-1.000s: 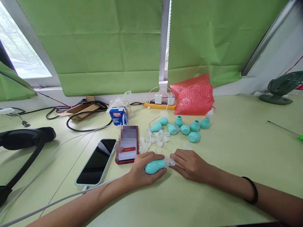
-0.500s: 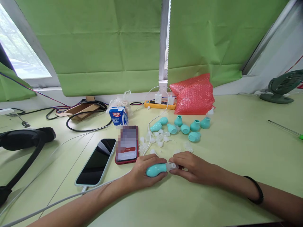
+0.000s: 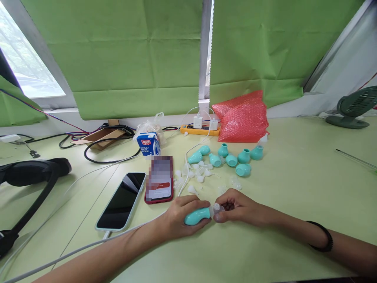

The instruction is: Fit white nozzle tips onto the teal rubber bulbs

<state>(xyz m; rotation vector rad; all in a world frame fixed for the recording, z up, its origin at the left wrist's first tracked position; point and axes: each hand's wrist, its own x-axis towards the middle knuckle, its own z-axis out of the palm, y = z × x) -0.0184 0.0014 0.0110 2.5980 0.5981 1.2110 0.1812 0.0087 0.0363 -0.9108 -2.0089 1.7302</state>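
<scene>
My left hand (image 3: 177,216) is wrapped round a turquoise squeeze bulb (image 3: 196,216) that lies sideways, its neck pointing right. At the neck sits a clear plastic tip (image 3: 217,208), which my right hand (image 3: 240,208) pinches between thumb and fingers. How far the tip is pushed onto the neck I cannot tell. Beyond my hands lie several more turquoise bulbs (image 3: 243,170), some upright, some on their sides. One upright bulb (image 3: 256,153) at the right has a clear tip on top. Loose clear and white plastic pieces (image 3: 201,171) are scattered left of them.
Two phones, one black-screened (image 3: 122,202) and one in a red case (image 3: 159,181), lie to the left. Behind are a milk carton (image 3: 149,144), a yellow power strip (image 3: 188,130) and red bubble wrap (image 3: 243,118). A screwdriver (image 3: 356,158) and fan (image 3: 353,106) are at right; cables cross the left.
My right fingers have shifted their grip on the clear tip, with the other fingers now curled in. The tip has turned a little. My left hand still holds the bulb.
</scene>
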